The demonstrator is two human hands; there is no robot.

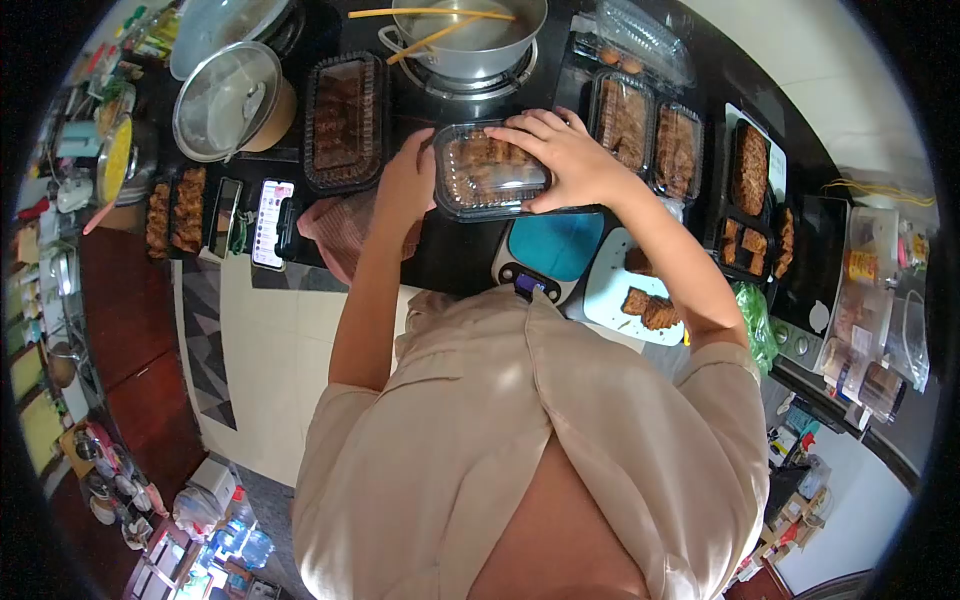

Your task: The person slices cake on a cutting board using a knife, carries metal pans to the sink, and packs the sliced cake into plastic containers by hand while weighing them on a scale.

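A black plastic food container with a clear lid (475, 190) is between my hands at the counter's front, brown food pieces showing through it. My right hand (560, 155) spans the lid from the right, fingers across the far side and thumb on the near side. At the left end, my left hand (408, 180) grips the edge, its fingertips partly hidden. Just in front of me are a kitchen scale with a blue top (555, 245) and a white cutting board (605, 300) with browned chunks (650, 308). A reddish cloth (335, 235) lies beside my left forearm.
A metal pot (470, 45) with yellow chopsticks (430, 14) over it stands on the stove. Similar filled containers (345, 120) sit left and right (622, 120). A tub with a clear lid (228, 105), a lit phone (271, 225) and a green bag (755, 325) are also around.
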